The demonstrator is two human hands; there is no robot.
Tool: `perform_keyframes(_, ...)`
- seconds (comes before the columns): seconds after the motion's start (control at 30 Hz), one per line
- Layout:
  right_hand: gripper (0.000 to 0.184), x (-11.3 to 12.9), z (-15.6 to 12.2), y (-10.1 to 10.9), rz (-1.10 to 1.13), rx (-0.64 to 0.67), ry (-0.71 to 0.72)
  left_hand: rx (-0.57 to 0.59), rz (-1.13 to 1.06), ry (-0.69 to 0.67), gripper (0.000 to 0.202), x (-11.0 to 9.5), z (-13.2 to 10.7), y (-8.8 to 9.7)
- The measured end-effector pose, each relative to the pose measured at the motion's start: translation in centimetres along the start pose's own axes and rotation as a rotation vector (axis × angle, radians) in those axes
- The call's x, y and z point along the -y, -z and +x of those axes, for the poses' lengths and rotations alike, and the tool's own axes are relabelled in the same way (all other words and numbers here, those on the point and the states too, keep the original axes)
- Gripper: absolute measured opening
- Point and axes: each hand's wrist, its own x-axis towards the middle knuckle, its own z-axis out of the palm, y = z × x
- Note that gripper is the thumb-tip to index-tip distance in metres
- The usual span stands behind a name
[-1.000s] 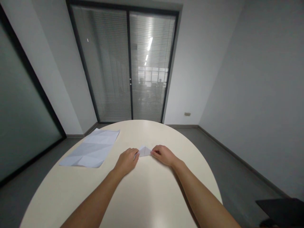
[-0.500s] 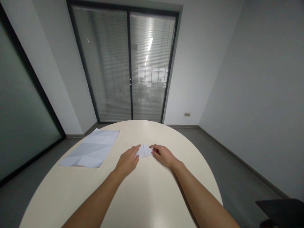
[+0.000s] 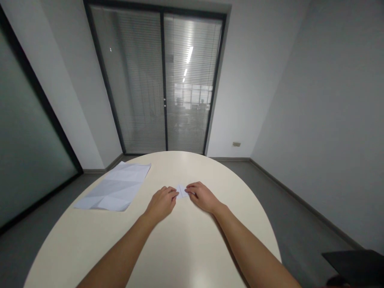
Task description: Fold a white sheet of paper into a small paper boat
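Note:
A small folded white paper (image 3: 181,191) lies on the table between my two hands, with a crease line running down its middle. My left hand (image 3: 163,203) pinches its left side, thumb and fingers closed together. On the other side, my right hand (image 3: 203,196) has its fingertips closed on the paper's right part. Both hands cover the paper's outer corners, so its full outline is hidden.
The round cream table (image 3: 186,240) fills the foreground. A large creased sheet of white paper (image 3: 115,187) lies at its left edge. Beyond the table stand glass doors with blinds (image 3: 189,120). A dark object (image 3: 354,262) sits at the lower right.
My fingers have come closer together over the folded paper, and less of it shows. Both hands are now closed on its sides. The large sheet has stayed in place.

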Motion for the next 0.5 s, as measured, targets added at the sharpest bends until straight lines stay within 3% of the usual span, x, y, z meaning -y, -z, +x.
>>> perform_keyframes(0.13,0.042,1.0,0.0,-0.3,0.008,0.135,0.065,0.012,0.011,-0.007,0.025,-0.4,0.2,0.5)
perform_keyframes(0.3,0.062,2.1,-0.2,-0.5,0.033,0.286,-0.043,0.011,-0.008,0.013,0.018,-0.5,0.4,0.5)
perform_keyframes(0.5,0.053,2.5,-0.1,0.0,0.104,0.305,-0.041,0.008,-0.067,-0.032,0.049,0.3,0.1,-0.6)
